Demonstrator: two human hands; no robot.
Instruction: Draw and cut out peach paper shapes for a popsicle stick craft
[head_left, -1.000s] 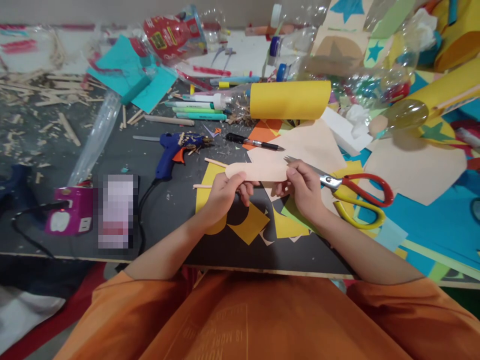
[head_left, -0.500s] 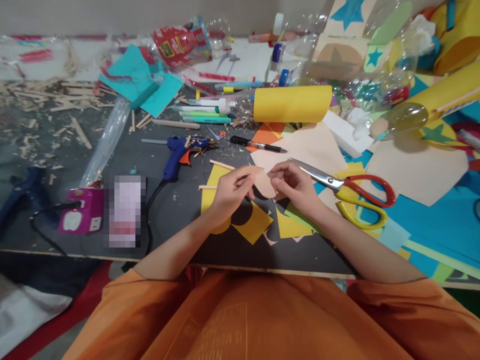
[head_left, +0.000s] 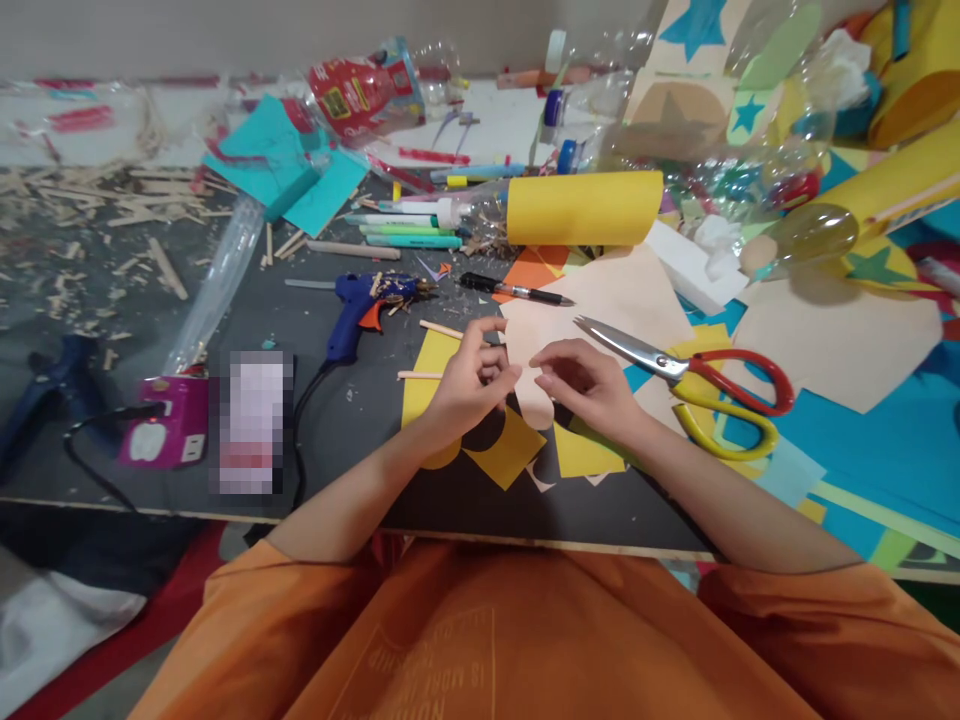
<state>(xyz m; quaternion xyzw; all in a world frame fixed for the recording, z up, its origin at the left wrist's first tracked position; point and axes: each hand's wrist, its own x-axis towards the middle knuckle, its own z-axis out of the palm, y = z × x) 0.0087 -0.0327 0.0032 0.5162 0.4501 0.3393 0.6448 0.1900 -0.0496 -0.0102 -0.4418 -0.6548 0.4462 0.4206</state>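
Observation:
A peach paper cutout point(head_left: 535, 405) with a rounded lower end is between my two hands, over the yellow scraps. My left hand point(head_left: 474, 378) holds its left edge, thumb and fingers bent around it. My right hand point(head_left: 589, 385) pinches its right side between thumb and fingertips. Where the cutout's upper part ends is hard to tell against the large peach sheet point(head_left: 622, 290) behind. To the right of my right hand lie open scissors point(head_left: 679, 370) with one red and one yellow handle. A black pen point(head_left: 517, 290) lies beyond my hands.
A blue glue gun point(head_left: 364, 305) lies left of my hands, beside a blurred-out rectangular item point(head_left: 251, 420) and a purple box point(head_left: 165, 425). A yellow-wrapped bottle point(head_left: 585, 208) and markers point(head_left: 412, 240) lie behind. Wood scraps point(head_left: 97, 205) cover the far left; blue paper point(head_left: 847, 440) lies right.
The peach cutout has turned and now shows a longer shape, its rounded end lower and nearer me. My left fingers have spread upward; my right hand has shifted slightly.

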